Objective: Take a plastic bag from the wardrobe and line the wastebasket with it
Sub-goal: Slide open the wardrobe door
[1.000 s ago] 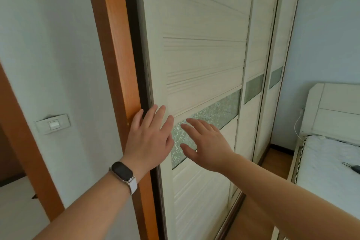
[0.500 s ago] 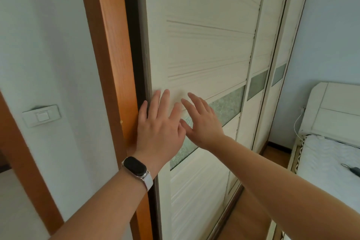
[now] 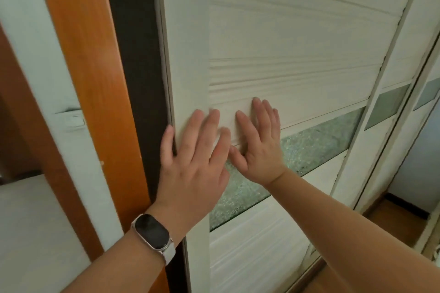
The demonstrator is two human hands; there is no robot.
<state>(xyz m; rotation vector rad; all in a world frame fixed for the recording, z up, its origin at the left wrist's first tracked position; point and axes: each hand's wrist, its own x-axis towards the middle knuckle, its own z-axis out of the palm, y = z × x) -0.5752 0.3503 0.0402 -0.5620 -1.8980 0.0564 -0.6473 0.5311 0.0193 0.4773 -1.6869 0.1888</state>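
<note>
Your left hand (image 3: 190,166) lies flat on the left edge of the wardrobe door (image 3: 297,31), fingers straight, with the little finger at the door's very edge. Your right hand (image 3: 259,147) is just beside it, also flat with straight fingers, palm over the top edge of the glass strip (image 3: 316,145). Neither hand holds anything. The thumbs are close; contact between them cannot be told.

A dark gap (image 3: 135,54) shows between the door and the orange frame (image 3: 88,54); nothing inside the wardrobe can be made out, so the bag's place cannot be told. The watch (image 3: 152,233) on your left wrist has a dark screen. The wall switch (image 3: 71,121) is blurred. Both forearms are cut off by the bottom edge.
</note>
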